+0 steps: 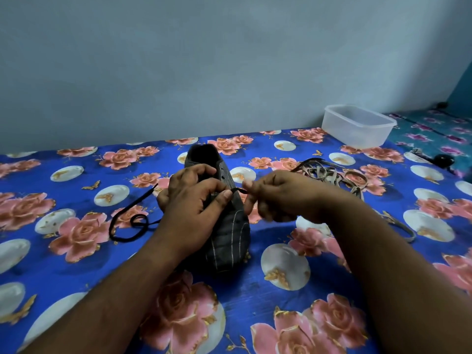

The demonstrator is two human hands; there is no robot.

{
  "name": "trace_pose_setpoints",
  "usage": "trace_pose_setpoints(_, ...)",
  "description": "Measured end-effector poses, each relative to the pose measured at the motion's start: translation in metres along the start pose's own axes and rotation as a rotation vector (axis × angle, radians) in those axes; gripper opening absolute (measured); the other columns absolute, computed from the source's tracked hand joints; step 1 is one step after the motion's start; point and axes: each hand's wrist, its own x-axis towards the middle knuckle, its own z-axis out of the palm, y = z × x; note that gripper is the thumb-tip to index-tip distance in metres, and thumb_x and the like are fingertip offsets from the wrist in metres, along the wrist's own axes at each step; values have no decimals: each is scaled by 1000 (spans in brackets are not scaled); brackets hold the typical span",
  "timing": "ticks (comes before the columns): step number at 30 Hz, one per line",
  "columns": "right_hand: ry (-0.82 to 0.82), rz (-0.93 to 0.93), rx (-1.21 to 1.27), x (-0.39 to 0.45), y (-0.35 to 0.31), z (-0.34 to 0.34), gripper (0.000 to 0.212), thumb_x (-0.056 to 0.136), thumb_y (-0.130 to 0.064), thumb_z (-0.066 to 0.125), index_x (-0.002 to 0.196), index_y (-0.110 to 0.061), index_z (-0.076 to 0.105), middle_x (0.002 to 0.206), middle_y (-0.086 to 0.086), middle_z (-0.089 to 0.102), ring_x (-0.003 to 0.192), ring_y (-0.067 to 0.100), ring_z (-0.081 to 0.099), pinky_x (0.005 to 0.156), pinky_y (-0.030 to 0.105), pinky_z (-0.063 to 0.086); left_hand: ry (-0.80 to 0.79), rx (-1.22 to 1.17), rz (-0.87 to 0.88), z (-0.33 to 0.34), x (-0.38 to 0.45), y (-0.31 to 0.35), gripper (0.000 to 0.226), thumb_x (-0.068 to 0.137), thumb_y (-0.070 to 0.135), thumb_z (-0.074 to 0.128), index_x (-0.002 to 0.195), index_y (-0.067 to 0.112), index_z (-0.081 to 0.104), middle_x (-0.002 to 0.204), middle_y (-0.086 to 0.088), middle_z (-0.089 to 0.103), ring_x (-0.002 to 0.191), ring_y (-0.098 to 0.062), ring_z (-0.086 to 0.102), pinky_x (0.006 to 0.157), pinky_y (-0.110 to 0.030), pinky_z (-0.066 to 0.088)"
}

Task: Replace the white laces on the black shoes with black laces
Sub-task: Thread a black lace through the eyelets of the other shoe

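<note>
We are threading the black lace (238,190), pinching it in both hands (194,198) (275,198) over the shoe (229,238), likely pulling it through next.

We are looking at what seems to be a room in a home, likely a bedroom. We are seeing a soft surface spreading out under a bright blue floral sheet (76,180), printed with pink roses and white discs, and it is wrinkling like cloth over a mattress. A second, teal floral sheet (434,134) is lying beside it at the far right. A plain pale blue-grey painted wall (204,60) is rising straight behind. A clear plastic food container (357,129) is sitting on the sheet close to that wall, a household touch.
</note>
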Motion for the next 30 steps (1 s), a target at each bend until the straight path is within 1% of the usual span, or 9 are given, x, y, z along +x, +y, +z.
trace_pose_setpoints(3, 26, 12, -27, 4, 1, 10, 44, 92, -50, 66, 89, -7, 74, 60, 3, 56, 50, 15, 37, 46, 25, 28, -2, -5, 0, 0, 0, 0, 34, 82, 70, 38, 88, 46, 63, 120, 29, 43, 125, -3, 32, 104, -42, 27)
trace_pose_setpoints(8, 100, -4, 291, 12, 2, 21, 25, 89, -33, 75, 96, -9, 72, 58, 0, 44, 45, 10, 28, 43, 22, 19, 5, 0, -7, 0, 1, -1, 36, 85, 66, 44, 90, 41, 69, 121, 26, 46, 122, -3, 31, 104, -40, 27)
trace_pose_setpoints(12, 146, 32, 479, 15, 1, 29, 15, 90, -27, 74, 82, -17, 65, 55, -3, 44, 43, 9, 27, 41, 19, 16, 10, 10, -21, -1, 1, 0, 25, 87, 56, 51, 91, 40, 70, 120, 26, 47, 123, -3, 31, 97, -31, 19)
trace_pose_setpoints(14, 198, 34, 556, 17, -1, 31, 11, 91, -25, 72, 90, -17, 65, 54, -6, 44, 43, 9, 28, 42, 19, 15, 6, 7, -23, -1, 1, 1, 19, 85, 56, 52, 89, 44, 67, 119, 27, 46, 122, -3, 31, 99, -36, 22)
trace_pose_setpoints(16, 251, 46, 664, 19, -1, 31, 13, 93, -24, 71, 101, -15, 67, 54, -7, 44, 42, 7, 28, 42, 18, 15, 3, 7, -26, -1, 1, 2, 16, 84, 58, 52, 87, 48, 64, 119, 28, 46, 122, -1, 30, 106, -45, 25)
trace_pose_setpoints(18, 305, 59, 783, 20, -1, 26, 9, 94, -21, 69, 98, -13, 67, 55, -7, 44, 41, 6, 28, 39, 17, 16, -5, 8, -36, -1, 0, 2, 14, 84, 59, 52, 86, 49, 63, 120, 28, 45, 121, 1, 28, 108, -50, 24)
trace_pose_setpoints(21, 379, 70, 929, 24, 2, 15, 7, 96, -17, 60, 89, -15, 60, 56, -8, 41, 39, 6, 25, 35, 16, 17, -21, 7, -33, -1, 0, 3, 19, 83, 64, 50, 86, 50, 63, 120, 30, 43, 121, 3, 26, 109, -51, 23)
trace_pose_setpoints(25, 476, 89, 1055, 28, 8, 0, 26, 100, -16, 45, 74, -19, 41, 55, -7, 35, 37, 7, 21, 32, 16, 15, -30, 30, -18, -1, 0, 1, 38, 76, 73, 43, 88, 47, 68, 120, 28, 43, 125, -2, 29, 110, -52, 23)
trace_pose_setpoints(30, 678, 67, 1077, 25, 28, -40, 28, 108, -24, 44, 80, -20, 45, 53, -8, 35, 35, 6, 23, 34, 15, 15, -29, 29, -19, -2, 0, 1, 38, 74, 70, 42, 85, 46, 68, 121, 26, 44, 125, -4, 29, 109, -48, 24)
